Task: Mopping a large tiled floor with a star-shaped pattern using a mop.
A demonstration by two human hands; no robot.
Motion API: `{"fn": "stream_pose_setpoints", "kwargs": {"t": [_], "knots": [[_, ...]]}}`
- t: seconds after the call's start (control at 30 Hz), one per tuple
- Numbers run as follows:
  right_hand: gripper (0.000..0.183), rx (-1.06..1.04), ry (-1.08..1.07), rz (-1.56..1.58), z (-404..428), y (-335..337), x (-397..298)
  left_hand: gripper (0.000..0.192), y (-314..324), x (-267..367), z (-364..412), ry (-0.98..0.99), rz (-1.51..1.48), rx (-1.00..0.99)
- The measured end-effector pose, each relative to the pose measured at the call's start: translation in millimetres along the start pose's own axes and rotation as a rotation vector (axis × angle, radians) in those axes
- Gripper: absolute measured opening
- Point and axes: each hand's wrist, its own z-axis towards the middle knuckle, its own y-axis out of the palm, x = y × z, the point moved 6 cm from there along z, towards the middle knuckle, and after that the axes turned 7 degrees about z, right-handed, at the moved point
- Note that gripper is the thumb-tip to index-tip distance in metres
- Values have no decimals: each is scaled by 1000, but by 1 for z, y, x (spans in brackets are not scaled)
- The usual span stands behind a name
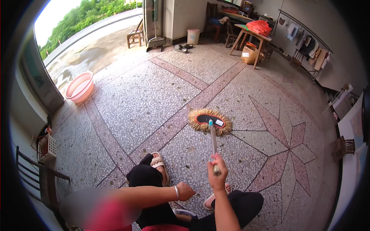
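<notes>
A duster mop head (210,122) with a tan string fringe and a dark, red-edged centre lies on the speckled terrazzo floor (150,101). Its metal handle (214,141) runs back towards me, and my right hand (217,170) is closed around the handle near its end. My left hand (186,191), with a silver bangle at the wrist, is a fist to the left of the handle. It touches no part of the mop, and nothing shows in it. Below both hands are my dark trousers and light sandals (157,161).
A pink basin (80,87) stands by the open doorway. Farther back are a broom with a dustpan (156,42), slippers (181,48), a lidded bin (193,36) and a wooden table (254,33). Clothes hang on a rack (306,31) at right; a chair (43,179) stands at left.
</notes>
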Motion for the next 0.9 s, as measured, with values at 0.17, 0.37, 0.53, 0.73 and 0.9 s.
{"fn": "stream_pose_setpoints", "kwargs": {"t": [0.17, 0.37, 0.53, 0.73, 0.9], "knots": [[17, -88, -86, 36, -35, -24, -90, 19, 5, -26, 17, 98, 31, 27], [20, -95, -196, 70, -23, -13, -101, 19, -19, -40, 20, 147, -10, 111], [11, -47, -102, 96, 17, 22, -18, 21, -21, -71, 28, 96, 3, 114], [14, -36, 126, -25, 45, 59, 65, 20, -39, -97, 23, -26, -58, 66], [15, -115, 62, -16, 28, 66, 8, 16, -36, -87, 13, 29, -33, 136]]}}
